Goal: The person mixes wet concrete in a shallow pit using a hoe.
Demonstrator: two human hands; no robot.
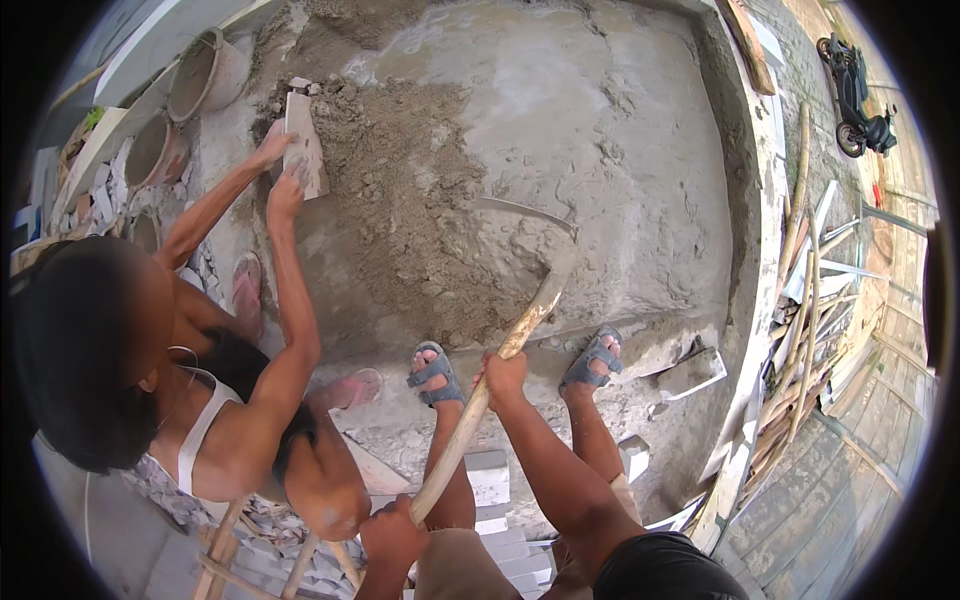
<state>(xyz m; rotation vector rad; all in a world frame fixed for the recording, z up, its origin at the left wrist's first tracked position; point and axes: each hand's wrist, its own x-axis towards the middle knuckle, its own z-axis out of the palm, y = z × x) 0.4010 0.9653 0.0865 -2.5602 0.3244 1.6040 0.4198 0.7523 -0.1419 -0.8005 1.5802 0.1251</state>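
We look down into a broad, low-walled grey basin (742, 190), its floor wet and smeared, with a heap of mortar (410, 180) spread toward eleven o'clock. At eight o'clock we see a co-worker (270, 430) in a white top, crouched beside the basin. Toward three o'clock we find a pile of wooden poles (803, 340) outside the wall, and at two o'clock, well beyond it, a dark scooter (858, 98). Slanting from seven o'clock up to one is the hoe (527, 320), its blade against the mortar; the blade is so coated that we can only say it seems partly buried. At ten o'clock we count two mud-stained buckets (228, 80) lying tipped, and between ten and eleven a flat board (306, 165), which the co-worker's hands (286, 192) grip by its near side. A pale-edged block (692, 375) lies at four o'clock. We see the right hand (504, 378), near six o'clock, closed around the middle of the hoe's handle, and the left hand (395, 532), at seven, curled firmly around its lower end.
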